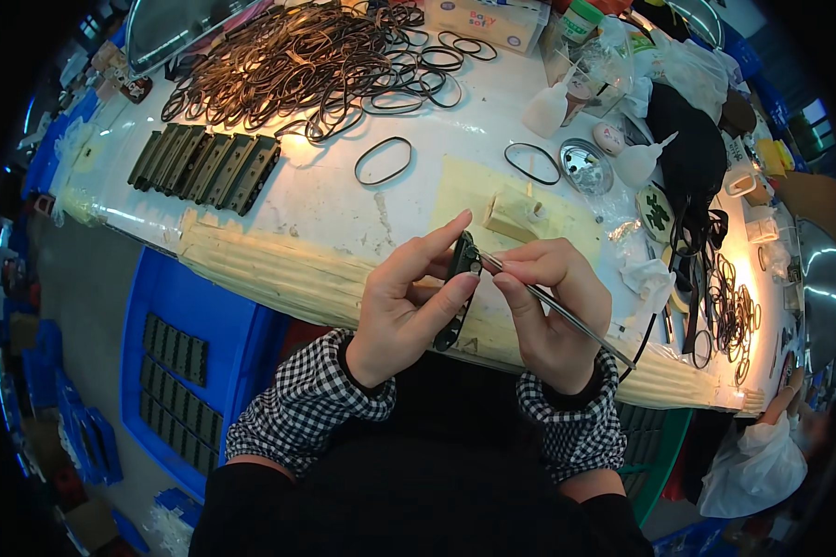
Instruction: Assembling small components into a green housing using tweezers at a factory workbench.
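Note:
My left hand point(404, 302) grips a dark, narrow molded part point(454, 320) between thumb and fingers. It is tilted upright above the table's front edge. In my right hand point(559, 302) is a slim silver tool that looks like tweezers point(567, 314), pinched by thumb and fingers. Its tip meets the upper end of the part; the exact contact is hidden by my fingers. Beyond my hands, a small pale yellow block point(515, 213) rests on a yellow sheet point(464, 190). Two dark loop bands lie apart: one band point(359, 173) to the left, another band point(532, 182) to the right.
A row of similar dark parts point(204, 167) lies at left, below a big heap of bands point(288, 70). A metal dish point(586, 165) and squeeze bottles point(545, 110) stand at right. Below the padded edge point(279, 265), a blue bin point(137, 306) holds more parts. Another person's arm point(785, 399) shows at far right.

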The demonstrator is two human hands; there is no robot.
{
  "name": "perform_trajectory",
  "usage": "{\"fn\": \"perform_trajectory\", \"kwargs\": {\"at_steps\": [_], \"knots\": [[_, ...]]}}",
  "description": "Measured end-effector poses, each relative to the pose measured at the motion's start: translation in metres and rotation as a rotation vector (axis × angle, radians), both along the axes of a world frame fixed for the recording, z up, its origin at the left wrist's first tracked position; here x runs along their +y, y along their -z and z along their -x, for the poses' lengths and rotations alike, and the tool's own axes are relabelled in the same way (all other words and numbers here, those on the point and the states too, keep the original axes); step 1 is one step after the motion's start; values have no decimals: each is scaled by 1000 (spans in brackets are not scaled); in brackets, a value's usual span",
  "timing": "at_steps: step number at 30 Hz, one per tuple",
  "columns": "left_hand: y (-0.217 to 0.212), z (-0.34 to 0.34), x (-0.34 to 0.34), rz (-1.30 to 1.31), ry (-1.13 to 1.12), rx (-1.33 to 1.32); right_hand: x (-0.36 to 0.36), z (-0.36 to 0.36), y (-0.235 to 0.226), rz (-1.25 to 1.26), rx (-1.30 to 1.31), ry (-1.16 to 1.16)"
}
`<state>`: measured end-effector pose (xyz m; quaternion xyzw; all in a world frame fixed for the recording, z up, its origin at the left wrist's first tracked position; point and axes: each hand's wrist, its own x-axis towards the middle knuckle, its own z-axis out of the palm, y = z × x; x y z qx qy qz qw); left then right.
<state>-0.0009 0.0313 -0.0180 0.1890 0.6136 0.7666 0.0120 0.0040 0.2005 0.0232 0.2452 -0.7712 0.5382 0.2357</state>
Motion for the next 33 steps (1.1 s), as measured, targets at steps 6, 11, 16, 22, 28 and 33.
{"fn": "perform_trajectory", "kwargs": {"at_steps": [6, 11, 16, 22, 28, 33], "knots": [[-1, 2, -2, 0, 26, 5, 2, -2, -3, -57, 50, 26], [-5, 1, -2, -23, 50, -17, 3, -3, -6, 7, -26, 13], [-28, 3, -21, 237, 147, -42, 7, -6, -15, 12, -133, -43], [-29, -2, -25, 335, 97, 33, 8, -9, -26, -218, -24, -65], [-29, -7, -24, 277, 127, -29, 6, -14, -25, -290, 99, -65], [-33, -5, -28, 309, 162, 19, 7, -18, -23, -201, 15, -44]]}}
